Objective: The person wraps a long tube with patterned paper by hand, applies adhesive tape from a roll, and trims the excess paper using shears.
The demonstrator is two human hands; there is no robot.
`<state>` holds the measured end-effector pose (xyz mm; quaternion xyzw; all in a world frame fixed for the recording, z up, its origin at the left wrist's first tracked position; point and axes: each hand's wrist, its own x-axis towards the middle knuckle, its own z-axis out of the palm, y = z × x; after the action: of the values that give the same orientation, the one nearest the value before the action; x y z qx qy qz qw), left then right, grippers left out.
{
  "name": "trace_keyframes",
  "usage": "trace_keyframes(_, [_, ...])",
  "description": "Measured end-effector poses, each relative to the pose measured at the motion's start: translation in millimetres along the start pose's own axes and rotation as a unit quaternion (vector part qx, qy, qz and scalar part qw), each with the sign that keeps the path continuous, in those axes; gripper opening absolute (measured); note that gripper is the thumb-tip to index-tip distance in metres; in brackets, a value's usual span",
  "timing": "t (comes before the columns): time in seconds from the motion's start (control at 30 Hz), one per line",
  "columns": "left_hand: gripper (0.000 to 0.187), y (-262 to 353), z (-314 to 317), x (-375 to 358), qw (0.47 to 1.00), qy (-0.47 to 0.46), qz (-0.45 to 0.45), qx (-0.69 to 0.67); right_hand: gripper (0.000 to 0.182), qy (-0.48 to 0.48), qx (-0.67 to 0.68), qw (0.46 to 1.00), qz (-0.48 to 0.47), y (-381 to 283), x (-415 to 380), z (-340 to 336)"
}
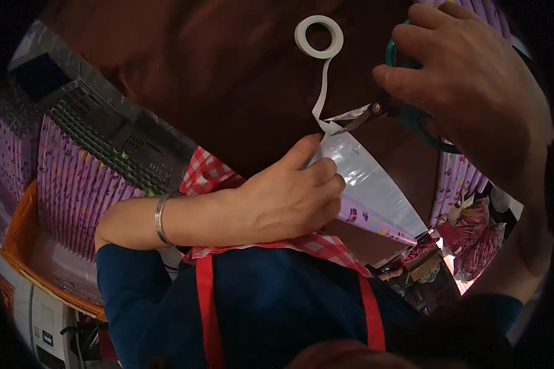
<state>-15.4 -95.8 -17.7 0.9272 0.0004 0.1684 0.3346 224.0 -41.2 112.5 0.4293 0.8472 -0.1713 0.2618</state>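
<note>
My left hand point(295, 194) is closed on a purple patterned plastic sheet point(366, 218), folded to a long point at the lower right. Its shiny white side point(366, 169) faces up beyond my knuckles. My thumb lies near the sheet's upper tip, where a strip of white tape point(323, 89) ends. That strip runs back to a roll of white tape point(301, 38) on the brown tabletop point(228, 67). In my right hand point(461, 74) are scissors point(358, 115) with green handles. Their blades are parted right at the tape by the sheet's tip.
At left, an orange basket point(21, 243) holds a row of purple patterned folded pieces point(83, 190) with green edges. More purple pieces point(458, 178) stand at the right edge. Below them lie red bundles in clear wrap point(480, 243). A red checked apron point(209, 169) covers my front.
</note>
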Motion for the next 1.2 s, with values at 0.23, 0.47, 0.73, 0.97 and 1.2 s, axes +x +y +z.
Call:
trace_keyframes(0.23, [0.014, -1, 1, 1, 1.000, -0.007, -0.001, 0.001, 0.050, -0.002, 0.006, 1.000, -0.003, 1, 1, 1])
trace_keyframes(0.47, [0.015, 0, 3, 1, 1.000, 0.012, 0.004, 0.002, 0.049, -0.004, 0.006, 1.000, -0.001, -1, 0, -2])
trace_keyframes(0.73, [0.016, -1, 2, 0, 1.000, 0.011, 0.012, 0.000, 0.047, -0.007, 0.001, 1.000, 0.003, -2, 0, -6])
trace_keyframes(0.97, [0.016, -1, 4, 0, 1.000, 0.015, 0.015, 0.006, 0.046, -0.012, -0.002, 1.000, 0.006, -6, -2, -9])
trace_keyframes(1.2, [0.015, 0, 6, 1, 1.000, 0.025, 0.008, 0.017, 0.045, -0.017, 0.001, 1.000, 0.012, -9, -5, -12])
